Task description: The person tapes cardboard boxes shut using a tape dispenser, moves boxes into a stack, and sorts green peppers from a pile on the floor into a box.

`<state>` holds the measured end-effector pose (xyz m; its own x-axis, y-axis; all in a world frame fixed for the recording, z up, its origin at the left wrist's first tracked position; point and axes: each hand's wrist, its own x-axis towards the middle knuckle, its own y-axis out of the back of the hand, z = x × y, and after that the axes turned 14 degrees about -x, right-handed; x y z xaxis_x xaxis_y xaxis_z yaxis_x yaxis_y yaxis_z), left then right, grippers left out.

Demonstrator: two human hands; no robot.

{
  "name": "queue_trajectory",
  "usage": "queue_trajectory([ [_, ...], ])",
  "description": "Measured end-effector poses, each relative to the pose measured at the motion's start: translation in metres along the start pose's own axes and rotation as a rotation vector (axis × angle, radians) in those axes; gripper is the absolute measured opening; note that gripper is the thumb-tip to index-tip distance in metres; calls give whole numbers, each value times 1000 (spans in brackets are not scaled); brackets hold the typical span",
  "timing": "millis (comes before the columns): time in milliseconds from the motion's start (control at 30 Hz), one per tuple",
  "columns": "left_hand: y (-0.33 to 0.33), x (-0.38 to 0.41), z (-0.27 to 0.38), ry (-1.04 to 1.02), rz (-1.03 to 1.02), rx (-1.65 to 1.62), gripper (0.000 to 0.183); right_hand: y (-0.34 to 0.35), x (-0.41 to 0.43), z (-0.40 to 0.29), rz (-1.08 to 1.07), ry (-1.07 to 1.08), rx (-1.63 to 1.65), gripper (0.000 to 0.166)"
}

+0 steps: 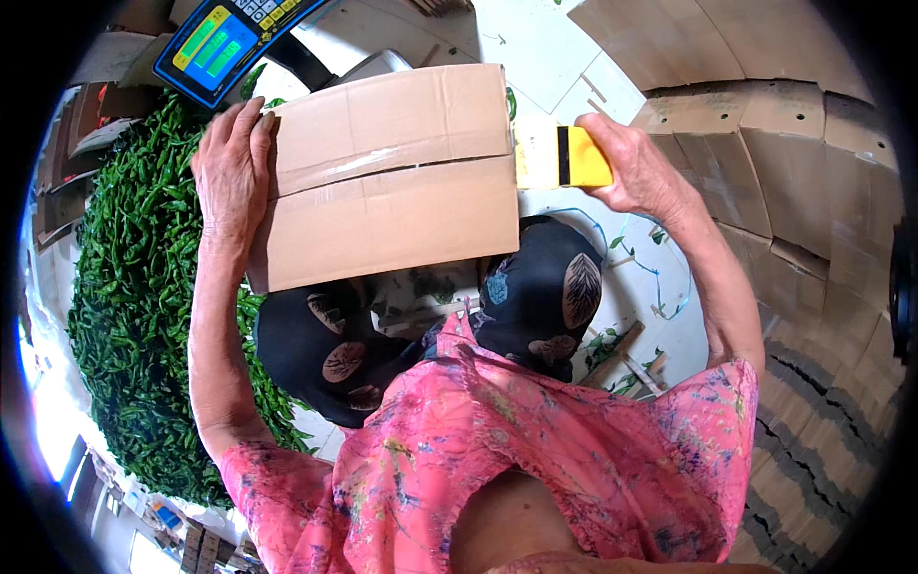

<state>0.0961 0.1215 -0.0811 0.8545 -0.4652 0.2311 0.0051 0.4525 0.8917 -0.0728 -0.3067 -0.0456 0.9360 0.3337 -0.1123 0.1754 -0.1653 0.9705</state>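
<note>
A brown cardboard box (391, 215) lies before me above my knees, its two top flaps meeting at a narrow seam. A glossy strip of clear tape (358, 163) shows along part of that seam. My left hand (233, 158) grips the box's left end, fingertips over the far corner. In my right hand (627, 161) is a yellow tape dispenser (589, 158) with a black band, held at the box's right end. A pale yellow section (536, 156) bridges dispenser and box; whether it is stretched tape or part of the tool, I cannot tell.
A large heap of green chili peppers (136, 308) spreads along the left. A digital scale display (219, 46) stands at the upper left. Stacked cardboard boxes (789, 165) line the right side. Blue strapping (658, 287), leaves and wood pieces (624, 351) litter the floor.
</note>
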Motion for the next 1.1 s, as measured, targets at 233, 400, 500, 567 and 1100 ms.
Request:
queue_trajectory([
  [233, -28, 29, 52, -109, -278, -496, 35, -52, 7, -28, 92, 35, 166, 50],
  [400, -45, 33, 92, -322, -176, -358, 30, -53, -5, -23, 139, 18, 156, 51],
  [500, -45, 35, 94, -281, -215, -382, 31, -44, -11, -21, 154, 41, 94, 51],
  [567, -47, 39, 97, -347, -199, -335, 32, -40, -17, -21, 194, 25, 151, 51],
  [1100, -57, 28, 107, -374, -227, -91, 48, -138, -12, -5, 299, 26, 371, 69],
])
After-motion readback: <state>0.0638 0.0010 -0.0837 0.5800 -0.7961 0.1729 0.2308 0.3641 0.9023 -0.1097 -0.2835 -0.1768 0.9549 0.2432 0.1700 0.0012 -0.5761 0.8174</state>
